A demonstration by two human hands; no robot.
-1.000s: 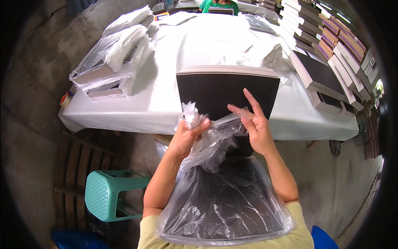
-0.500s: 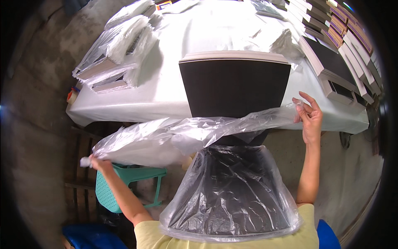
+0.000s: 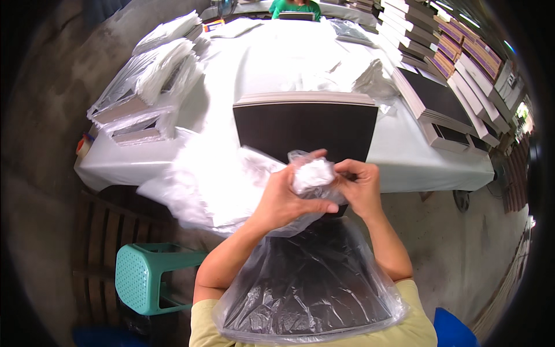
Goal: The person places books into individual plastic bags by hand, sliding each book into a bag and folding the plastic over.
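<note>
A clear plastic bag [image 3: 209,180] is gathered in front of me, its loose bulk spreading left over the table edge. My left hand [image 3: 282,198] is closed round the bunched end of it. My right hand [image 3: 361,184] pinches the same bunch from the other side, fingers bent. Behind my hands a stack of black-faced boards [image 3: 303,124] with pale edges stands at the table's front; its lower part is hidden by the bag and hands. Against my body rests a black panel in clear plastic [image 3: 312,280], below both hands.
The table has a white cover [image 3: 428,173]. Plastic-wrapped boards [image 3: 144,87] are piled at its left; more black-faced boards [image 3: 433,95] and stacked boxes [image 3: 468,49] line the right. A green stool [image 3: 139,280] stands lower left. A person in green [image 3: 295,7] is at the far end.
My hands have come together in the middle from wide apart. The bag, stretched between them before, is now bunched, with its bulk billowing left. The view has tilted up, bringing in the far person.
</note>
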